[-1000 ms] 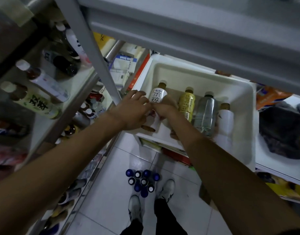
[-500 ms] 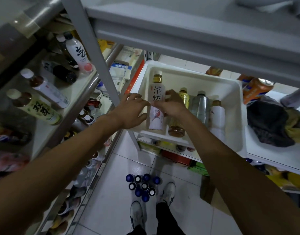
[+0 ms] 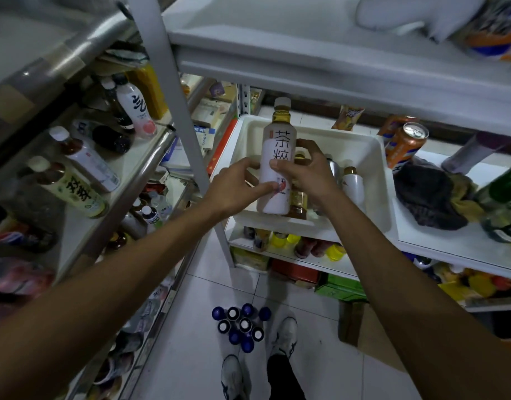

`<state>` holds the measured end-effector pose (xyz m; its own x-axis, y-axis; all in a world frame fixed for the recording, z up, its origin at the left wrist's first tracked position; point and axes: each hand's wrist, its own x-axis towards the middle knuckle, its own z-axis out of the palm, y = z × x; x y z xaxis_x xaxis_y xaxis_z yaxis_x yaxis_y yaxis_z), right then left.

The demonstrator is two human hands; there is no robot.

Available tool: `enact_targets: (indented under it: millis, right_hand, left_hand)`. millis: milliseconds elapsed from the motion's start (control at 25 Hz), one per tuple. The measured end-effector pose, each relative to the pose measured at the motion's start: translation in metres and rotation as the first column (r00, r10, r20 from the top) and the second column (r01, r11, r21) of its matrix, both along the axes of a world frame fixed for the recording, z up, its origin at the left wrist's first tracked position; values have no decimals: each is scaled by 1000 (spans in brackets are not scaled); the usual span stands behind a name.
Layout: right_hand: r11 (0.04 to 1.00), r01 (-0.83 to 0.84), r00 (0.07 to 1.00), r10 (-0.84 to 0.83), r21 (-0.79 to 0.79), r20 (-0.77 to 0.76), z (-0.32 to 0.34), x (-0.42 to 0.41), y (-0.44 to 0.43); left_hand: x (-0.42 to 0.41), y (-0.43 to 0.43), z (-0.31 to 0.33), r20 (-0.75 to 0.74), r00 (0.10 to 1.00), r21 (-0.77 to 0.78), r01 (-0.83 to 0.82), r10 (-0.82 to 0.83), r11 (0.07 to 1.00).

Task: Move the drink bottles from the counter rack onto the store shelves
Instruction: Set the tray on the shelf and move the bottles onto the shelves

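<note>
A white-labelled tea bottle (image 3: 278, 157) with black characters and a white cap is held upright above the white bin (image 3: 378, 180) on the rack. My right hand (image 3: 305, 171) grips it from the right, thumb across the label. My left hand (image 3: 237, 186) holds its lower part from the left, thumb on the label. Behind my right hand, a white bottle (image 3: 354, 183) and the tops of other bottles stand in the bin, partly hidden. On the left, the store shelf (image 3: 75, 229) carries several bottles lying down, such as a yellow-labelled tea bottle (image 3: 69, 187).
A grey upright post (image 3: 173, 90) stands between the shelf and the bin. An orange can (image 3: 404, 145) and a dark cloth (image 3: 424, 194) lie right of the bin. A cluster of blue-capped bottles (image 3: 241, 324) stands on the floor by my shoes.
The tea bottle has been lifted up out of the bin with both hands on it; it now stands clear above the other bottles.
</note>
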<state>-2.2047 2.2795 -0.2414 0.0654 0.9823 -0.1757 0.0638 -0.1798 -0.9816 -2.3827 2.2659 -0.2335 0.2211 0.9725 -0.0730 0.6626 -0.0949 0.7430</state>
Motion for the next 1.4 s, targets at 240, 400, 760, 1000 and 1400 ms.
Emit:
enact_targets:
  millis: [240,400,760,1000,1400]
  right_hand:
    - [1000,-10,999,10,9,-51,19,-18,-40]
    - [996,-91,994,89,-18,-64,32,-43,-68]
    - [889,-457,886,455,9,88,79,-119,-97]
    - [807,-570,822,561,156,101,121,-197,-117]
    - [507,-755,611,774,416,166,186,-322,-178]
  left_hand:
    - [-25,-28,18,296,953,-402,191,-70,895]
    - [-55,-58,23,383,924,-417,168,5,893]
    - [-134,-129,60,457,865,-278,-83,207,957]
    - [-190,-190,110,422,830,-107,-353,364,930]
    - [-252,-316,175,367,753,176,-632,545,755]
